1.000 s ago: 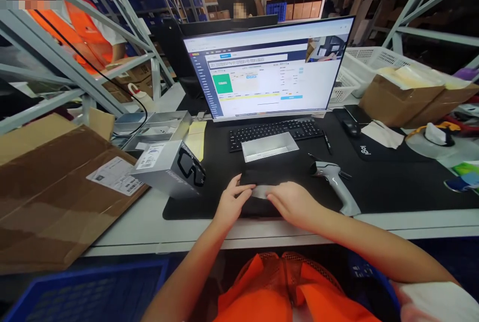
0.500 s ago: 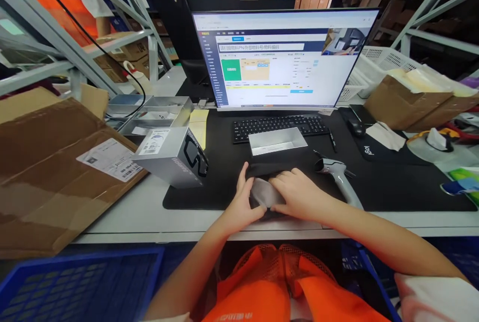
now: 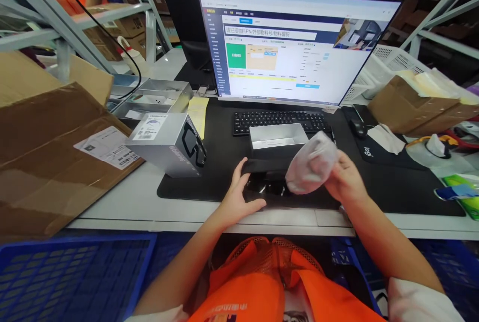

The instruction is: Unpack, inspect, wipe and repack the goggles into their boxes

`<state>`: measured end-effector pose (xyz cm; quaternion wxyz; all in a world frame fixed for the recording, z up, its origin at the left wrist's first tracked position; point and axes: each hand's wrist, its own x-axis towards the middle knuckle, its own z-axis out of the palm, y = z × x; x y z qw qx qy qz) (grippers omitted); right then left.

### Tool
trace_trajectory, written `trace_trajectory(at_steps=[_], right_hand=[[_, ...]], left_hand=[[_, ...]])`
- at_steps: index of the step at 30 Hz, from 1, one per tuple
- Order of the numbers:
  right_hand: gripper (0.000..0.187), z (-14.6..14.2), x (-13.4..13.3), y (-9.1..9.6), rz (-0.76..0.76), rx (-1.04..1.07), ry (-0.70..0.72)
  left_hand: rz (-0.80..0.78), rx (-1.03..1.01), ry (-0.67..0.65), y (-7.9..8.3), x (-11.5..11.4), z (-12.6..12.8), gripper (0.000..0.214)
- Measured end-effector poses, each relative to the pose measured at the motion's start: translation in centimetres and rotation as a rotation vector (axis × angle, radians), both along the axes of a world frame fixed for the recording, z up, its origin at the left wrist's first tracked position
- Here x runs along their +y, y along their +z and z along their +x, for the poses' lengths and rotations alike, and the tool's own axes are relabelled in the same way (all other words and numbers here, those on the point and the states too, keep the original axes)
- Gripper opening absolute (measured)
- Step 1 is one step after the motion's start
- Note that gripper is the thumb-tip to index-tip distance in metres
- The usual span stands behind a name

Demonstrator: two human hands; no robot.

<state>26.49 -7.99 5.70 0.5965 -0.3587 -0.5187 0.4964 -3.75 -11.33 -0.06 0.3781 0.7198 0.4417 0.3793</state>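
Note:
In the head view, a low black case (image 3: 271, 187) lies open-topped on the dark desk mat, with something glossy and black inside. My left hand (image 3: 237, 200) spans its left end, fingers at the back and thumb at the front. Pinched in my right hand (image 3: 346, 180) is a translucent plastic bag (image 3: 312, 165), held up over the case's right side. What the bag contains is too blurred to make out. Behind the case sits a silver-grey box tray (image 3: 279, 142). To the left stands a grey carton (image 3: 164, 145) with a goggles picture on its side.
A keyboard (image 3: 280, 121) and a monitor (image 3: 277, 58) stand behind. On the left, a big brown cardboard box (image 3: 63, 172) leans over the table edge. A mouse (image 3: 358, 127), a brown carton (image 3: 411, 105) and white baskets (image 3: 392, 60) are at the right. Blue crates (image 3: 75, 272) sit below.
My right hand has lifted the bag up and right out of the case, uncovering the glossy black contents. My left hand has let go of the bag and stays at the case.

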Motion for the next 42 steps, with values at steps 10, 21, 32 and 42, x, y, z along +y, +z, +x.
trace_trajectory(at_steps=[10, 21, 32, 42], right_hand=[[0.011, 6.3, 5.8, 4.3, 0.172, 0.398, -0.258], [0.011, 11.2, 9.4, -2.0, 0.11, 0.472, -0.41], [0.017, 12.2, 10.0, -2.0, 0.077, 0.526, -0.51], [0.038, 11.4, 9.9, -2.0, 0.023, 0.5, -0.513]], left_hand=[[0.112, 0.225, 0.154, -1.0, -0.6, 0.6, 0.055], [0.499, 0.728, -0.149, 2.5, 1.5, 2.1, 0.024], [0.583, 0.451, -0.101, 9.3, 1.2, 2.1, 0.026], [0.325, 0.804, -0.027, 12.1, 14.3, 8.6, 0.02]])
